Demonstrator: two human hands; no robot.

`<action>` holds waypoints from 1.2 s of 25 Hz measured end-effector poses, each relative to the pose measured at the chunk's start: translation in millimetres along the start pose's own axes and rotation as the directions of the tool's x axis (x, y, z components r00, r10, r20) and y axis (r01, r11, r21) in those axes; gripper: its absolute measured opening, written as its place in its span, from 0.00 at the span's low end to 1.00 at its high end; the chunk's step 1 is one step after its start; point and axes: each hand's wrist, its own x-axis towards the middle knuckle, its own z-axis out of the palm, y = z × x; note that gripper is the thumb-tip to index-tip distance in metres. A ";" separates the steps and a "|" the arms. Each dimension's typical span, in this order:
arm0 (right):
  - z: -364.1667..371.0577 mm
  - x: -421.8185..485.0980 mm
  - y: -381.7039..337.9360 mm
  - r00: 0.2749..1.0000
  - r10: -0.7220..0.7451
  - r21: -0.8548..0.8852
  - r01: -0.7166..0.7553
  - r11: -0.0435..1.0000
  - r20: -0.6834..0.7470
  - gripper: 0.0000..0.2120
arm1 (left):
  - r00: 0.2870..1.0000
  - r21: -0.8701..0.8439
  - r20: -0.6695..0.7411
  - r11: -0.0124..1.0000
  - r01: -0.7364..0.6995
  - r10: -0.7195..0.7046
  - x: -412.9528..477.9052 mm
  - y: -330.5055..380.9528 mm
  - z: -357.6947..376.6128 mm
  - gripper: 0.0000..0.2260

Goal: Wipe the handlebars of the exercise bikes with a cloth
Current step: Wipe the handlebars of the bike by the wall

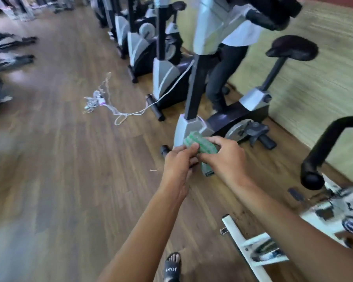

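Observation:
A green and white patterned cloth point(203, 146) is held between both hands in front of me, above the floor. My left hand point(178, 165) pinches its left end with thumb and fingers. My right hand point(222, 159) grips its right side, fingers curled over it, and part of the cloth hangs below. A black curved handlebar point(326, 147) of the nearest bike rises at the right, apart from the hands. Another black handlebar point(267, 20) shows at the top right on the bike ahead.
A row of grey and black exercise bikes point(165, 72) lines the right wall. A person in a white shirt and dark trousers point(226, 74) stands by the bike ahead. A white cord point(120, 112) lies on the wooden floor. My sandalled foot point(172, 267) is at the bottom.

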 end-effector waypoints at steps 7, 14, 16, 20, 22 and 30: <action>11.4 -1.1 -1.6 0.989 0.066 0.227 -0.035 0.973 -0.132 0.22 | 0.990 -0.068 0.102 0.992 0.107 -0.099 51.0 17.2 41.9 0.13; -6.5 -31.1 18.1 0.856 0.136 0.153 -0.068 0.986 -0.498 0.09 | 0.916 0.004 0.276 0.953 0.303 -0.293 45.1 -22.4 87.7 0.16; -29.2 -42.9 17.4 0.850 0.141 0.053 -0.132 0.990 -0.507 0.11 | 0.913 0.103 0.298 0.960 0.261 -0.280 38.5 -33.0 104.1 0.16; -91.9 -90.5 -8.2 0.933 0.162 0.119 -0.130 0.984 -0.323 0.06 | 0.901 0.183 0.423 0.983 0.015 -0.093 25.3 -49.4 133.2 0.15; -125.9 -107.5 -14.1 0.903 0.169 0.364 -0.016 0.931 -0.394 0.09 | 0.879 0.295 0.473 0.950 -0.103 -0.051 19.5 -56.0 151.6 0.14; -190.4 -36.7 108.4 0.788 0.258 0.105 -0.241 0.965 -0.559 0.07 | 0.875 0.803 0.353 0.586 -0.103 -0.331 36.5 -68.8 206.6 0.24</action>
